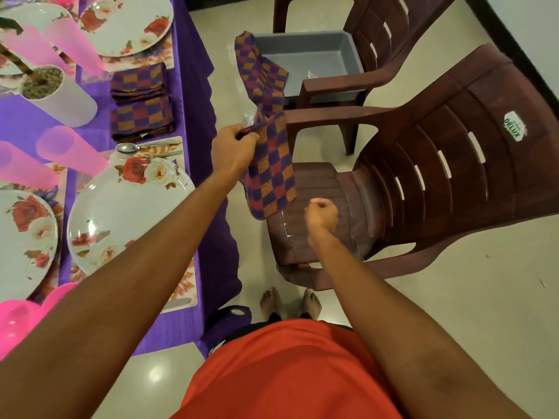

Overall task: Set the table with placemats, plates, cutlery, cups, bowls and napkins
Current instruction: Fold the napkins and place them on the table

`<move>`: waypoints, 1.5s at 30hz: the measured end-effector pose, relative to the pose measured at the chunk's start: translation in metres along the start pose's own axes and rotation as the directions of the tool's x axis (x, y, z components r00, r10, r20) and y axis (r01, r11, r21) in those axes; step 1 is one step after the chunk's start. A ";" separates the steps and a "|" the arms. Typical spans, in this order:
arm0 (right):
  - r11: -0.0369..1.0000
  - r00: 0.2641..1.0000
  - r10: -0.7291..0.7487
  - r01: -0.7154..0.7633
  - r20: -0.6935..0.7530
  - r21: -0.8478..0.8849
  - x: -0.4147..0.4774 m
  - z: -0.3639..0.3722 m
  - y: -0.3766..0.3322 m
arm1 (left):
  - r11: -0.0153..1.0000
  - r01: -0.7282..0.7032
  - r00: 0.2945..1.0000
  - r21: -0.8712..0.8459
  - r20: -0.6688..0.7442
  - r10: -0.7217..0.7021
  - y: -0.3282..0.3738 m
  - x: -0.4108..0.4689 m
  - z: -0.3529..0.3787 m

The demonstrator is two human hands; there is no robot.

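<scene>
A: Our left hand [234, 149] pinches the checked napkin [269, 176] by its upper edge. The cloth hangs unfolded just off the tabletop's right edge, over the near chair [326, 182].

B: Our right hand [322, 214] is a closed fist beneath it, holding nothing we can see.

A: Then we should open it, catch the lower corners and fold square, matching the folded napkins [140, 101] at the tabletop's right edge.

B: And we align the corners first, or it'll sit crooked beside the plate [99, 225].
</scene>
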State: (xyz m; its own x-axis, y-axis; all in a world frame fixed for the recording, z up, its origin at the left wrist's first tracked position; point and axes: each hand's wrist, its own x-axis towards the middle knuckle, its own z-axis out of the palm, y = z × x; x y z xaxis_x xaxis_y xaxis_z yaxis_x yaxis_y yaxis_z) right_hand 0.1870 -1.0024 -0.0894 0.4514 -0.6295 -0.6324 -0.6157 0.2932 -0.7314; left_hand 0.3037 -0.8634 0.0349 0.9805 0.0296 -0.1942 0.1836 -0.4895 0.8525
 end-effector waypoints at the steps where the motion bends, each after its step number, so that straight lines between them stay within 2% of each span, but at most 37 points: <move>1: 0.996 1.000 -0.018 0.018 -0.004 0.091 0.002 -0.001 -0.005 | 1.000 -0.015 1.000 -0.019 0.023 0.015 0.001 -0.002 0.000; 3: 0.977 0.984 -0.089 0.057 0.153 0.205 0.005 -0.001 -0.018 | 0.996 -0.025 0.994 -0.087 0.106 0.034 0.001 -0.005 0.000; 5: 0.973 0.917 -0.187 0.125 0.351 0.192 0.008 -0.001 -0.031 | 0.990 -0.027 0.979 -0.137 0.198 0.054 0.000 -0.008 0.001; 9: 0.949 0.783 -0.293 0.169 0.548 0.265 0.009 -0.002 -0.046 | 0.986 -0.082 0.959 -0.146 0.257 0.118 0.003 -0.010 0.000; 14: 0.940 0.738 -0.310 0.145 0.599 0.309 0.001 -0.001 -0.058 | 0.980 -0.028 0.977 -0.197 0.202 0.068 0.005 -0.002 -0.005; 18: 0.914 0.755 -0.399 0.372 0.520 0.162 -0.009 0.003 -0.063 | 0.947 0.173 0.980 -0.272 0.139 -0.139 -0.003 0.002 -0.006; 20: 0.884 0.730 -0.442 0.454 0.521 0.113 -0.013 0.005 -0.065 | 0.874 0.335 0.942 -0.351 0.154 -0.299 -0.008 0.003 -0.006; 23: 0.893 0.707 -0.412 0.440 0.575 0.098 -0.015 0.004 -0.066 | 0.761 0.501 0.864 -0.413 0.188 -0.467 -0.015 0.002 -0.008; 26: 0.888 0.687 -0.413 0.449 0.599 0.097 -0.013 0.001 -0.062 | 0.690 0.562 0.824 -0.456 0.239 -0.514 -0.020 -0.001 -0.010; 28: 0.895 0.712 -0.415 0.430 0.567 0.114 -0.012 -0.001 -0.059 | 0.654 0.583 0.812 -0.483 0.323 -0.485 -0.026 -0.006 -0.009; 30: 0.900 0.747 -0.419 0.415 0.517 0.129 -0.011 -0.003 -0.058 | 0.704 0.546 0.834 -0.454 0.372 -0.407 -0.036 -0.013 -0.005; 33: 0.897 0.776 -0.434 0.422 0.457 0.134 -0.007 -0.002 -0.060 | 0.886 0.355 0.923 -0.300 0.263 -0.281 -0.049 -0.027 0.004; 35: 0.919 0.806 -0.389 0.373 0.446 0.126 -0.005 -0.004 -0.061 | 0.902 0.304 0.938 -0.308 0.261 -0.227 -0.052 -0.033 0.009; 37: 0.936 0.827 -0.351 0.325 0.439 0.138 -0.005 -0.008 -0.062 | 0.885 0.310 0.935 -0.346 0.281 -0.218 -0.054 -0.035 0.009; 39: 0.938 0.820 -0.347 0.305 0.454 0.166 0.000 -0.012 -0.063 | 0.889 0.308 0.934 -0.338 0.284 -0.216 -0.055 -0.035 0.007; 42: 0.950 0.754 -0.311 0.273 0.579 0.154 0.006 -0.020 -0.066 | 0.936 0.261 0.933 -0.237 0.310 -0.182 -0.061 -0.031 0.000; 45: 0.911 0.719 -0.325 0.412 0.614 0.001 0.009 -0.024 -0.065 | 0.992 0.122 0.930 -0.035 0.354 -0.102 -0.063 -0.028 -0.010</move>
State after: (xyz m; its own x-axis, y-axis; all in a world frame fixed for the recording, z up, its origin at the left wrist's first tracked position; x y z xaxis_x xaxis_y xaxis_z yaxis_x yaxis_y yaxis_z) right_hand 0.2157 -1.0440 -0.0409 0.9215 -0.1060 -0.3737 -0.3749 0.0087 -0.9270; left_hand 0.2651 -0.8248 -0.0081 0.8683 -0.2306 -0.4392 0.3044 -0.4513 0.8389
